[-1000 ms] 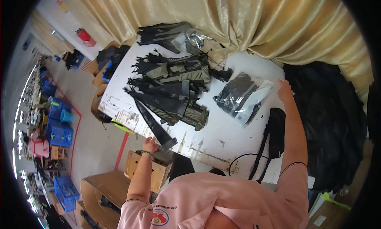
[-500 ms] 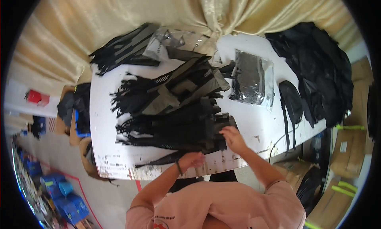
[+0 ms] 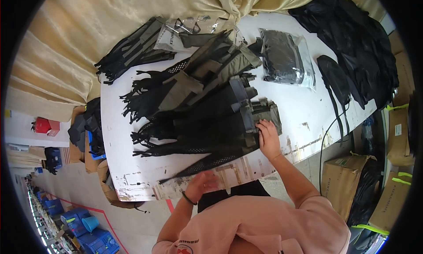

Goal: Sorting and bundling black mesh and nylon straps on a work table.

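Pressing down flat, the right hand [image 3: 267, 138] lies with fingers spread on the near end of the stack of black and olive strap pieces [image 3: 207, 117], holding nothing closed in its grasp; its fingertips touch the olive fabric at the stack's right edge. The left hand [image 3: 203, 182] sits at the near table edge, fingers loosely curled (blurred, so I cannot tell whether they pinch anything), just beside the tip of a long black mesh strip [image 3: 200, 165] that sticks out from under the stack toward the person.

The stack sprawls across the middle of the white table [image 3: 119, 135], its frayed ends fanning toward the left. Behind it, toward the gold curtain [image 3: 110, 29], lies a second bundle of dark strap pieces [image 3: 132, 56] and some clear plastic bags [image 3: 185, 27]. To the right of the stack rests a bagged black item [image 3: 286, 60], and farther right a black pouch with a strap [image 3: 337, 80] beside a heap of black fabric [image 3: 352, 38]. Cardboard boxes [image 3: 341, 179] stand on the floor at the right.
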